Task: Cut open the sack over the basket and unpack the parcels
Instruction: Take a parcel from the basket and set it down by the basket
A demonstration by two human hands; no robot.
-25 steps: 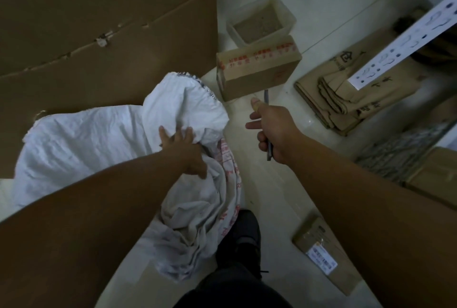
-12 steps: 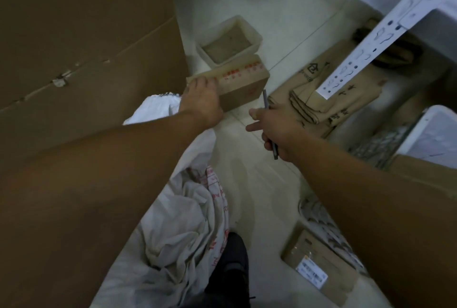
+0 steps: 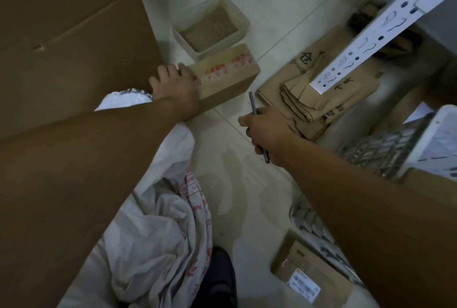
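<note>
A crumpled white woven sack with red print lies on the floor under my left arm. My left hand rests spread on the near left end of a brown cardboard parcel with red lettering; whether it grips it is unclear. My right hand is closed around a thin grey cutter, its tip pointing away from me, just right of that parcel. Another parcel with a white label lies on the floor at the lower right. A white latticed basket stands at the right edge.
A large brown cardboard sheet fills the upper left. A white tub of gritty material sits behind the parcel. Folded brown paper bags lie under a white perforated shelf post. My dark shoe is at the bottom.
My left hand let go of the sack and reached forward onto the lettered parcel. The sack has slumped to the floor. My right hand kept the cutter and hardly moved.
</note>
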